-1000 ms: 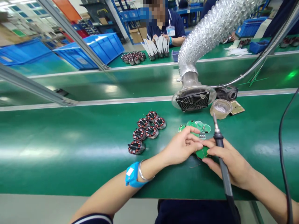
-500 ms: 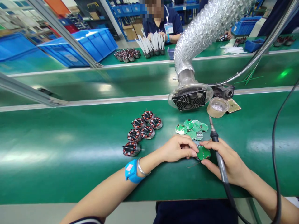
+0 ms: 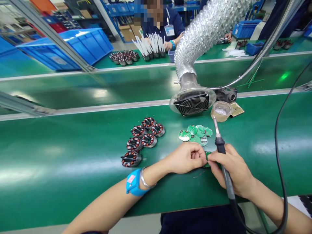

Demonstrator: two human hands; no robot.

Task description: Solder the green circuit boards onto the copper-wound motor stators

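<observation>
My left hand [image 3: 188,158], with a blue wrist strap [image 3: 135,182] behind it, is closed in a pinch at the near left edge of a round green circuit board [image 3: 208,155]. Most of that board is hidden by fingers. My right hand [image 3: 236,172] has a soldering iron [image 3: 226,178] resting in it, tip pointing up and away, while its thumb and forefinger meet my left fingertips at the board. Just beyond lies a cluster of round green circuit boards [image 3: 200,131]. Several motor stators [image 3: 148,140] with copper windings stand to the left.
A fume extractor fan [image 3: 192,104] hangs from a silver duct [image 3: 185,53] beyond the boards. Beside it sit a round tub [image 3: 221,112] and a sponge tray [image 3: 237,109]. The iron's black cable [image 3: 276,136] loops on the right. Across the bench a person [image 3: 162,27] works.
My right fingers have closed in on the board, meeting my left fingertips and covering more of it. The soldering iron has tilted slightly more upright. The whole view has shifted a little.
</observation>
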